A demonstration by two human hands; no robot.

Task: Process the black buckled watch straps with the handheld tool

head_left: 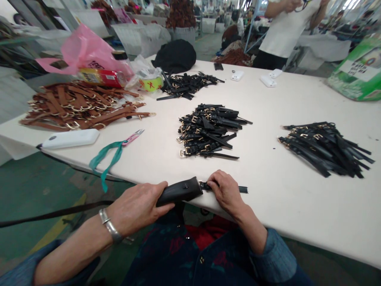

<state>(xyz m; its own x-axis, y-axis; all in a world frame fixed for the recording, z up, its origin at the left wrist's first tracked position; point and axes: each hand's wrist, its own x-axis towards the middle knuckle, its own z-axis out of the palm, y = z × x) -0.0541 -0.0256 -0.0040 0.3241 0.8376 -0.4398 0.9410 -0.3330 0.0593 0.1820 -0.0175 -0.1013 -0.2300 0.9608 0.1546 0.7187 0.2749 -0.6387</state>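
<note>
While we are working at the near edge of the long white table, our left hand is closing firmly around a tapered black leather strap, and our right hand is pinching its narrow black tail between curled fingers, holding the strap taut along the edge. Small heaps of black buckled leather straps are lying ahead.

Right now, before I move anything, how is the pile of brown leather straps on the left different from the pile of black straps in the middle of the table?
The brown leather straps lie in a wide, loose spread, but the black straps form a smaller, tighter heap. The brown leather straps lie toward the table's left end, while the black straps sit mid-table. Both have gold-coloured buckles and lie on the white table.
</note>
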